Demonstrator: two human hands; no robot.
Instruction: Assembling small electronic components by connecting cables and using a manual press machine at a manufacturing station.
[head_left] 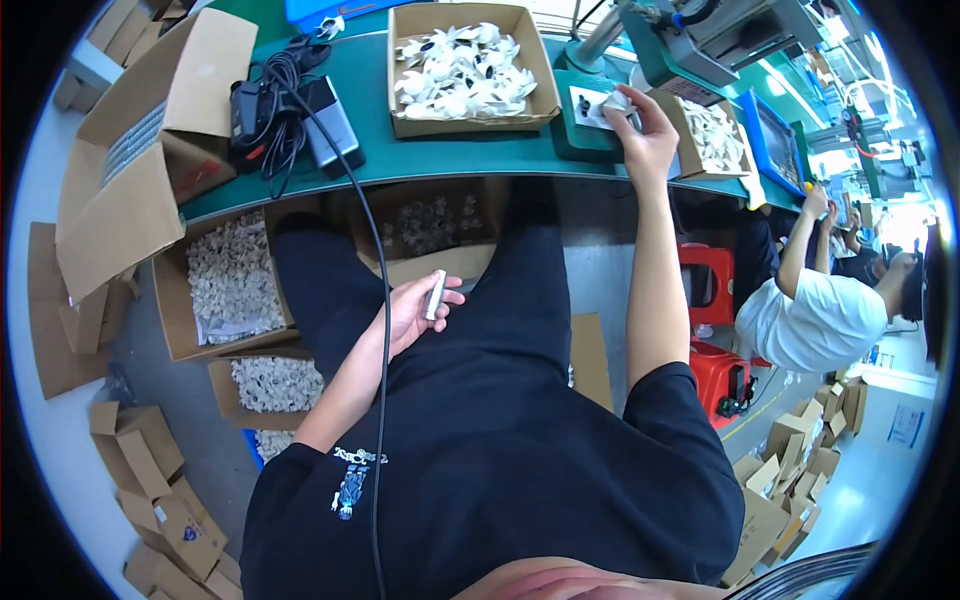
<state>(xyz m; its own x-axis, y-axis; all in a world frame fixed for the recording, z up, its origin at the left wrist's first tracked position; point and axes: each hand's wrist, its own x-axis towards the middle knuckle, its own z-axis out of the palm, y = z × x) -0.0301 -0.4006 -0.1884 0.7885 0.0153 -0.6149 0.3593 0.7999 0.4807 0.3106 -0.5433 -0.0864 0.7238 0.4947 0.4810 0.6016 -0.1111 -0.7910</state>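
My left hand (412, 312) rests over my lap, its fingers closed around a short whitish stick-shaped piece (436, 296). At the bench, my right hand (645, 130) reaches to the base of a green press (590, 138). Its thumb and fingers pinch a small white plastic part (617, 104) over the pale fixture plate on that base. The part's exact shape is mostly hidden by the fingers. To the left of the press stands an open cardboard box (470, 127) heaped with white, winged-looking plastic parts (465, 70).
Right of the press sits another box of white parts (712, 135), then a blue tray (775, 150). A black cable (372, 235) hangs across from a device (332, 125). Boxes of parts (235, 275) stand below left. A co-worker (815, 320) sits at right beside red stools (707, 285).
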